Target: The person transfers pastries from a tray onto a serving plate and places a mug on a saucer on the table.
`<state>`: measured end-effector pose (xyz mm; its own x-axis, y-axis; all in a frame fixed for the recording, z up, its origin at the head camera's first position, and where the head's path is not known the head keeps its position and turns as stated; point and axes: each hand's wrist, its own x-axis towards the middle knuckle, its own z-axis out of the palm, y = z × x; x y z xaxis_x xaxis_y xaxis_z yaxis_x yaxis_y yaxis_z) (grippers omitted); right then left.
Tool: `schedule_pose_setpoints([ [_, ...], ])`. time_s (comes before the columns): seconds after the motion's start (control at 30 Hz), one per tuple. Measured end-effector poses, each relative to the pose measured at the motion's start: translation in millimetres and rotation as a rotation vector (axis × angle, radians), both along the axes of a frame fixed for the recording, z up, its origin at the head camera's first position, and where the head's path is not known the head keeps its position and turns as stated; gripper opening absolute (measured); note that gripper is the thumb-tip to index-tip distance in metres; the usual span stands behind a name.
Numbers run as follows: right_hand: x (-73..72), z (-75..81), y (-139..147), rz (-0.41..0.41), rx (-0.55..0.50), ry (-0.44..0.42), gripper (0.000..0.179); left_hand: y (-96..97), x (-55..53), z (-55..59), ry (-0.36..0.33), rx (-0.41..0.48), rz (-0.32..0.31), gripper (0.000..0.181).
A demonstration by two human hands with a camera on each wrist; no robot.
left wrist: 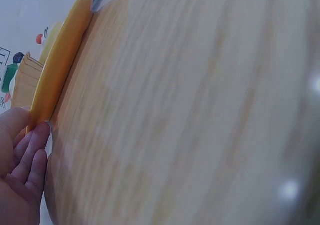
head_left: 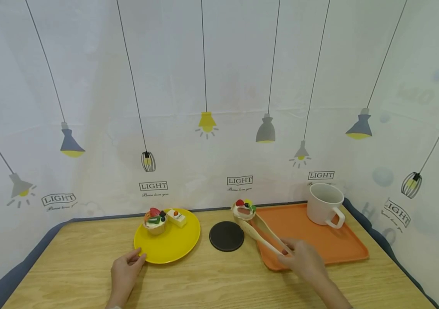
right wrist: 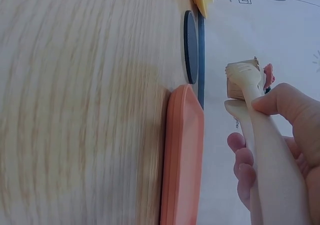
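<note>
My left hand (head_left: 126,270) pinches the near left rim of a yellow plate (head_left: 167,253); in the left wrist view its thumb lies over the rim and fingers below. On the plate are a cream-topped fruit cupcake (head_left: 155,223) and a small white cake piece (head_left: 176,218). My right hand (head_left: 307,262) grips wooden tongs (head_left: 257,237), thumb on one arm and fingers curled round the other. Between the tong tips is a second fruit cupcake (head_left: 244,210), raised above the table in the right wrist view (right wrist: 241,82).
A black round coaster (head_left: 226,236) lies between plate and tray. The orange tray (head_left: 331,249) sits at the right, with a white mug (head_left: 321,208) at its back right corner. Behind the wooden table (head_left: 200,283) hangs a white cloth (head_left: 173,86) printed with lamps.
</note>
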<state>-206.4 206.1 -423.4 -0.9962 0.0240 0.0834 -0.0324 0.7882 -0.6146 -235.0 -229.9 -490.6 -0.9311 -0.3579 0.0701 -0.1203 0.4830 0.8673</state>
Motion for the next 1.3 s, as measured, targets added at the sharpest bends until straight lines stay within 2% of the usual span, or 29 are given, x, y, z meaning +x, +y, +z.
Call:
schedule_pose_setpoints([
  [0.43, -0.9, 1.0, -12, 0.019, -0.003, 0.021, 0.047, -0.2, -0.2, -2.8, 0.014, -0.005, -0.006, 0.037],
  [0.57, -0.7, 1.6, -17, 0.029, -0.029, 0.021, 0.046, 0.7, 0.1, -2.4, 0.022, -0.015, 0.005, 0.036],
  [0.9, -3.0, 0.3, -31, 0.046, -0.029, 0.057, 0.043, -0.2, 0.7, 0.4, 0.029, -0.029, -0.011, 0.037],
  [1.1, -4.3, -0.6, -39, 0.079, -0.002, 0.083, 0.045, -0.1, 0.7, 0.3, 0.027, -0.021, -0.01, 0.037],
  [1.3, -4.8, -2.3, -45, 0.1, -0.019, 0.069, 0.045, -0.4, 0.3, -0.7, 0.024, -0.014, -0.011, 0.037],
])
